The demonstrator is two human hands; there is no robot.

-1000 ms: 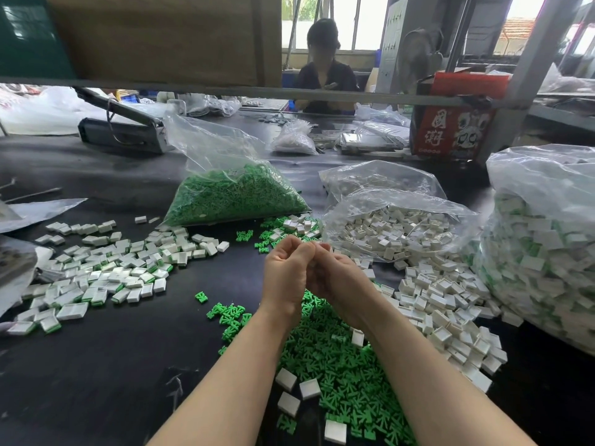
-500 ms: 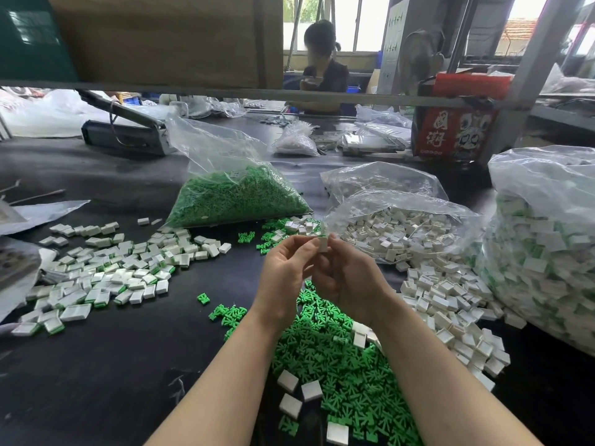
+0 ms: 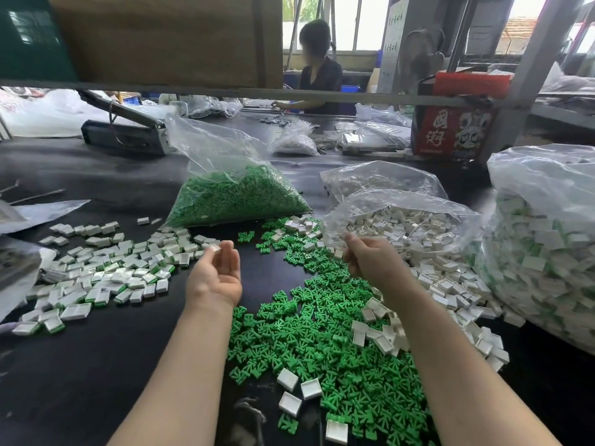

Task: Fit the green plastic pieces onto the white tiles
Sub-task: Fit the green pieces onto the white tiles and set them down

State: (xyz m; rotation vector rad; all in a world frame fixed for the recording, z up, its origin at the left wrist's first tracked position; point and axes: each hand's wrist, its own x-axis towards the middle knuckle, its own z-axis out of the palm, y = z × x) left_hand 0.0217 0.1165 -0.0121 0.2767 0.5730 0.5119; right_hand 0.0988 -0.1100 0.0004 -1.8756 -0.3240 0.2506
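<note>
Palm up, the left hand (image 3: 215, 274) pinches one small white square plastic tile (image 3: 213, 248) at its fingertips above the black table (image 3: 96, 365), apart from the right hand (image 3: 370, 260), whose curled fingers may hold nothing.

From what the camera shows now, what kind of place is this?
Most likely a small factory or assembly workshop. Bulk plastic bags of green plastic pieces and white tiles lie on a long black table, finished tiles are piled up, and another person works behind.
</note>
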